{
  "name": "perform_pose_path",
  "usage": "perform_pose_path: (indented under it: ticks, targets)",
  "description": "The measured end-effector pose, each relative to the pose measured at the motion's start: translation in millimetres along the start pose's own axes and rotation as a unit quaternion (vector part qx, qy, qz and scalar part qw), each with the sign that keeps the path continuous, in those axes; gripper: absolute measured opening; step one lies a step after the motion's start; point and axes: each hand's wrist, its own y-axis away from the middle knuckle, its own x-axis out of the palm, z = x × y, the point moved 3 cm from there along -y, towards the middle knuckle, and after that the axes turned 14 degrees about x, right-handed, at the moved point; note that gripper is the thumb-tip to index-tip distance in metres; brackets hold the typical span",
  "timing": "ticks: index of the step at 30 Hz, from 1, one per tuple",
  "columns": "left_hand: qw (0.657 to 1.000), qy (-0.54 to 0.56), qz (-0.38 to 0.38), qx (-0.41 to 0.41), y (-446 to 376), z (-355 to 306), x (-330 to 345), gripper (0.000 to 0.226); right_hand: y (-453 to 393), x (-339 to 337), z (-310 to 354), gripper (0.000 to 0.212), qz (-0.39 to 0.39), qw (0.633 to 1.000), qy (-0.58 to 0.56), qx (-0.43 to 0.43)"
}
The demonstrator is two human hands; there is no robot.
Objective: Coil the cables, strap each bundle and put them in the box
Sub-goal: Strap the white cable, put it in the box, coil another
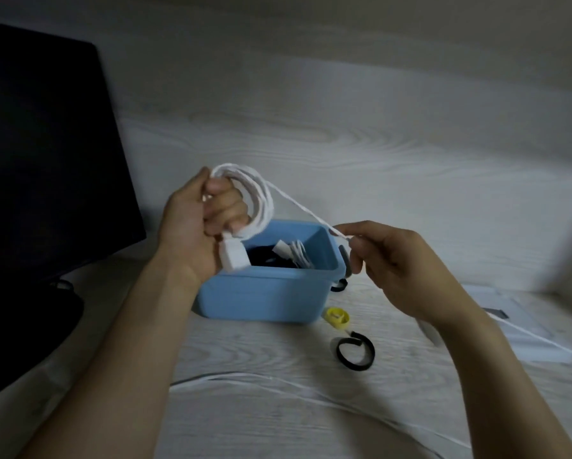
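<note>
Pale wood-grain desk (410, 200) held a blue box (268, 293) with bundled cables inside. Above it, the left hand (195, 223) gripped a white coil (258, 200), fingers curled through its loops, a plug (233, 256) hanging below. The right hand (397, 260) pinched the cable's taut free run between thumb and forefinger. Yellow (337, 318) and black straps (355, 354) lay just beside the box; a dark monitor (46, 144) stood left.
</note>
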Motion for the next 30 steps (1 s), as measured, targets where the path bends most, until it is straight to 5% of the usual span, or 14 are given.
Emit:
perform_pose_path:
  ticks: [4, 7, 14, 19, 26, 30]
  targets:
    - [0.982, 0.122, -0.120, 0.076, -7.5, -2.1, -16.0, 0.058, -5.3, 13.7, -11.2, 0.014, 0.010, 0.995, 0.076, 0.061]
    - [0.979, 0.102, -0.133, 0.114, -10.6, 2.6, -15.7, 0.050, -6.2, 24.5, -10.5, 0.009, -0.028, 0.989, 0.117, 0.080]
    - [0.976, -0.091, -0.086, 0.178, -10.2, 20.1, -8.7, 0.027, 6.6, 44.9, 6.7, 0.013, -0.017, 0.988, 0.151, 0.031]
    - [0.906, -0.350, -0.002, 0.240, -1.1, 30.8, 4.0, 0.024, 11.2, 47.9, 17.7, 0.022, -0.039, 0.989, 0.142, 0.007]
    - [0.824, -0.512, 0.223, 0.091, 17.8, 48.9, 15.3, 0.026, 11.9, 46.9, 25.2, 0.033, -0.066, 0.993, 0.093, -0.037]
    - [0.833, -0.485, 0.268, 0.007, 28.0, 49.3, 22.6, 0.038, 10.3, 42.6, 23.8, 0.040, -0.052, 0.995, 0.074, -0.051]
